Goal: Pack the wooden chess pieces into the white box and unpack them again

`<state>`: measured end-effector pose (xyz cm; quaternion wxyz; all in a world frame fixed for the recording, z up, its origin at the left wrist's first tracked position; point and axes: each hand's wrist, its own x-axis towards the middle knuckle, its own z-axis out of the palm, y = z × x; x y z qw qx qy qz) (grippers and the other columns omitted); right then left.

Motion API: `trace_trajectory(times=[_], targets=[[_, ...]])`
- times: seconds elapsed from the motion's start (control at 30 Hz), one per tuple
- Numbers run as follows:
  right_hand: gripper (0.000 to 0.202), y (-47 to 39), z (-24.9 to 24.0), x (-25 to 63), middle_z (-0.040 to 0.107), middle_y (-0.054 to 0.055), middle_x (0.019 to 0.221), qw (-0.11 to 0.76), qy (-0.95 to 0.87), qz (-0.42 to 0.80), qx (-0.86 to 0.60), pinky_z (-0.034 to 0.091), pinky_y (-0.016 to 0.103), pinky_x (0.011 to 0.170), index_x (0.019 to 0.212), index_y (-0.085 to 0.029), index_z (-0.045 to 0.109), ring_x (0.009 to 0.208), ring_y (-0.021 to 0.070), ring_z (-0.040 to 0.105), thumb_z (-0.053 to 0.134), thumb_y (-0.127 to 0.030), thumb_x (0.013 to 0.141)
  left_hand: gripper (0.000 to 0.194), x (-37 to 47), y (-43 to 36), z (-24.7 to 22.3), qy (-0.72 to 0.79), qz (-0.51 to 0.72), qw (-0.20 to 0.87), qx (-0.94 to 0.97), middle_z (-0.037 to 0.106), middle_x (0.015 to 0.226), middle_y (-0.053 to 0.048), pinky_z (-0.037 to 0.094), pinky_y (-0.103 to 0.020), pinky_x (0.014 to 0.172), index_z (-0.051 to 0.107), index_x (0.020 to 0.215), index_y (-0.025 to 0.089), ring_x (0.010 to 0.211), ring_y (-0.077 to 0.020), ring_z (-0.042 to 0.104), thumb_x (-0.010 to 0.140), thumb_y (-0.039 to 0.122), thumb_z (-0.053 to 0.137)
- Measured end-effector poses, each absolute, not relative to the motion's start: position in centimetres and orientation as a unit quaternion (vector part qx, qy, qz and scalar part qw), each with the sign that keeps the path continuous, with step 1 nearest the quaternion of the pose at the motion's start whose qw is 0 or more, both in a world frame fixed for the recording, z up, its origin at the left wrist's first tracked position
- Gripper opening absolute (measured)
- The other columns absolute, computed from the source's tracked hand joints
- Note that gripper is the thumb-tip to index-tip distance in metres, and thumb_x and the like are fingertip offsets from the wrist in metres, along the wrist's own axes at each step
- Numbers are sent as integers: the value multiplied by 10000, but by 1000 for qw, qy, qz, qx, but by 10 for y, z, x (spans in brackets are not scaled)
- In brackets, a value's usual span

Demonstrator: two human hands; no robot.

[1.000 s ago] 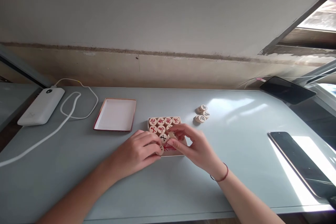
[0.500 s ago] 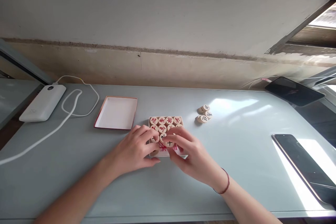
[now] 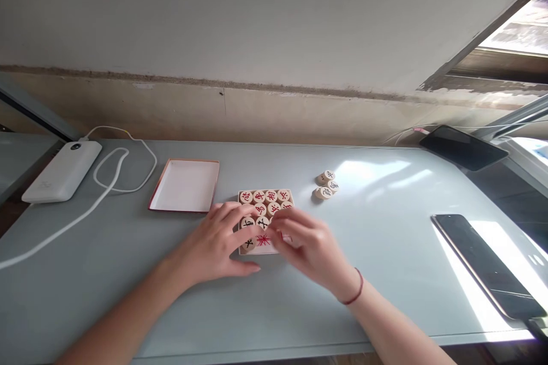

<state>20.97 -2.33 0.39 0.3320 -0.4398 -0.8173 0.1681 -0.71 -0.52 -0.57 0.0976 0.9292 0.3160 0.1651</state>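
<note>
Daylight from the window [image 3: 524,28] glares across the desk [image 3: 385,239] at right — the wall [image 3: 257,23] is dim.

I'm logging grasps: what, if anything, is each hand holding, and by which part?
Right hand: cannot be told; it hides anything pinched over the box. Left hand: open, no hold visible.

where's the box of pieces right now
In the head view, the box sits on the table just below the picture's middle, partly hidden by the left hand and right hand, a white-lined lid to its left, loose pieces to its right.
</note>
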Motion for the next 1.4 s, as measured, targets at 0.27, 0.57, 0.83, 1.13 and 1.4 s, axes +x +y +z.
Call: trace_trajectory(times=[0.27,0.57,0.83,1.13,1.4], targets=[[346,14,-10,274,562,120,1242,134,-755,-5,-641,453,296,450,1181,-203,571,639,168,626,436,-282,872,354,-2,-8,-4,303,159,95,935,502,1303,-90,397,-455,964,587,1139,265,1207,-305,427,804,358,654],[377,14,-22,286,610,103,1158,112,-754,34,-646,510,324,588,1081,-216,622,718,196,648,379,-121,808,293,0,-9,-9,299,161,101,935,515,1285,-92,414,-459,960,607,1091,243,1209,-302,421,816,339,636],[264,10,-11,273,626,82,1032,112,-786,138,-592,523,311,615,1065,-204,599,682,164,630,414,-164,881,240,3,-10,-7,302,170,108,932,536,1265,-85,423,-441,963,624,1041,237,1199,-288,441,810,301,639],[148,-1,7,255,621,52,949,218,-768,208,-565,524,275,569,984,-207,616,558,101,569,525,-267,884,292,9,-10,-8,336,235,59,910,626,1147,-89,432,-396,899,576,1143,211,1091,-255,536,876,329,591],[191,-27,24,222,594,37,854,265,-715,452,-464,524,219,571,968,-196,624,640,96,541,581,-353,867,212,20,-16,-5,326,329,74,883,664,980,-43,467,-305,809,537,1147,203,884,-153,614,935,201,531]])
